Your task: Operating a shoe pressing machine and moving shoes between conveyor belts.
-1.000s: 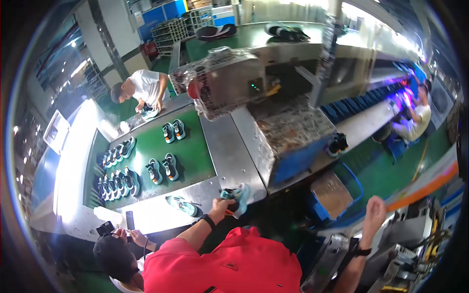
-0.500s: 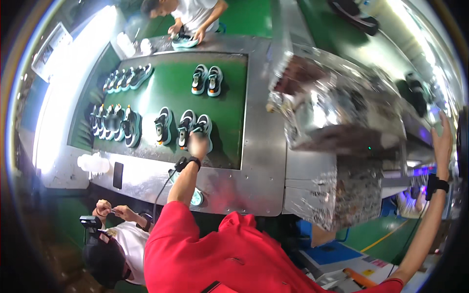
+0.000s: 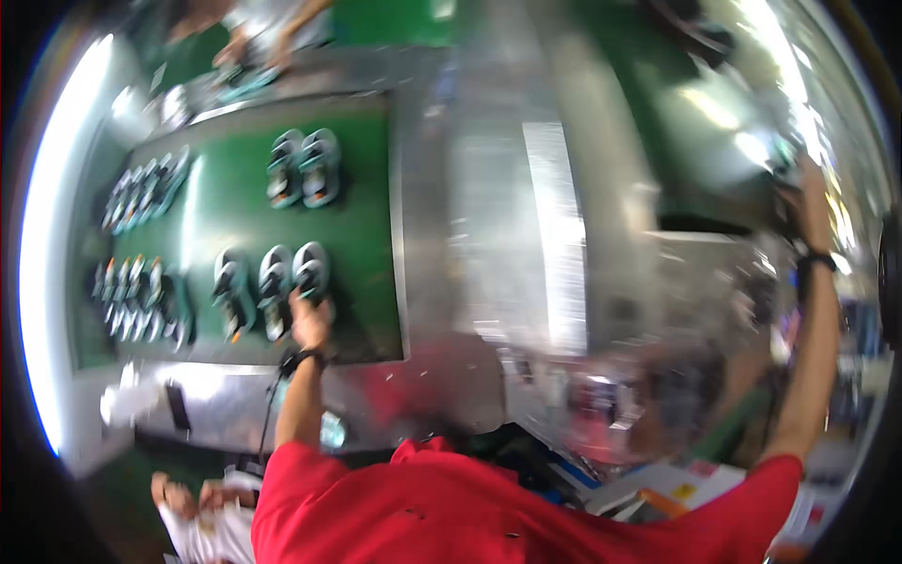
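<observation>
The person's left hand point(image 3: 310, 321) was on the near end of a shoe point(image 3: 311, 263), which sat on a green mat point(image 3: 362, 221) set in the metal table point(image 3: 446, 381). Its fingers touched the shoe, but they were blurry, so I cannot tell if they were clamped on it. This shoe was the right one of three in the near part of the mat. The middle shoe point(image 3: 274, 287) was just beside it, and the left shoe point(image 3: 228, 287) was a bit apart.

A far pair point(image 3: 319, 169) stood side by side on the mat. More shoes were on the left, in a far row point(image 3: 146, 193) and a near row point(image 3: 136, 301).

The right hand point(image 3: 808, 193) reached out to the far right, near a dark and teal thing point(image 3: 785, 155). It was too blurry to tell if its fingers were apart, together or clamped on that thing.

A white thing point(image 3: 130, 402) and a dark flat thing point(image 3: 177, 406) were on the table's near left side. On the far left, a co-worker point(image 3: 277, 38) had both hands at a teal thing.
</observation>
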`<action>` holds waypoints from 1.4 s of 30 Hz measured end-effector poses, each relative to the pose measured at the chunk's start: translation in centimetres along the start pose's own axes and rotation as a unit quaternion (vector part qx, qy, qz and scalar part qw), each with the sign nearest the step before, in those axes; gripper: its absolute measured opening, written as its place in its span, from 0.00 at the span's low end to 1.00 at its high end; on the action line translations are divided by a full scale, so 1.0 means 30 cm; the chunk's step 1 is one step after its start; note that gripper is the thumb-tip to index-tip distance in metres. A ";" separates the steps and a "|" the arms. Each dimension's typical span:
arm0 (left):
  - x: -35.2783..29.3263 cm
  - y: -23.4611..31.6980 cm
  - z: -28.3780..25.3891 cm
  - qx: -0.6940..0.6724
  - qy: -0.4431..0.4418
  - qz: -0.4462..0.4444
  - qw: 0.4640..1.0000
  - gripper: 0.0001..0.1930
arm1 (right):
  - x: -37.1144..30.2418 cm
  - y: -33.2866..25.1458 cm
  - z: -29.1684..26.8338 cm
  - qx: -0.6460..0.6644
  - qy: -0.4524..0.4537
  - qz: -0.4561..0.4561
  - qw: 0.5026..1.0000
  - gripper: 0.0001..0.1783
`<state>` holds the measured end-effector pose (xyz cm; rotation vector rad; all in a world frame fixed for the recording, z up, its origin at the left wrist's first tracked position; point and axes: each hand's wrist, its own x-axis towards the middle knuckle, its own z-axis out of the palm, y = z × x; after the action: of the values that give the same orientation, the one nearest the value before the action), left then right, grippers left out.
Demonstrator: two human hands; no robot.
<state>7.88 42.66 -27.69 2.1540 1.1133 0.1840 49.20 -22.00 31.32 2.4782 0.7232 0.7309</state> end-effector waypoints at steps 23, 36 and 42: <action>-1.588 1.422 -0.400 -0.316 -0.798 0.367 0.358 0.55 | -1.477 -0.792 -1.229 0.607 0.266 0.465 0.587 0.19; -2.764 0.812 -0.411 -0.057 -0.896 0.384 0.217 0.25 | -2.602 -1.544 -1.428 0.188 0.528 0.722 0.406 0.35; -3.190 0.624 -0.449 0.077 -0.891 0.447 -0.004 0.33 | -2.963 -1.786 -1.625 0.010 0.523 0.821 0.229 0.32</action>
<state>-44.76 -30.66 11.62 0.7460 -1.8104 -1.6531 -62.84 -20.89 6.98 1.1321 -2.2151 2.8406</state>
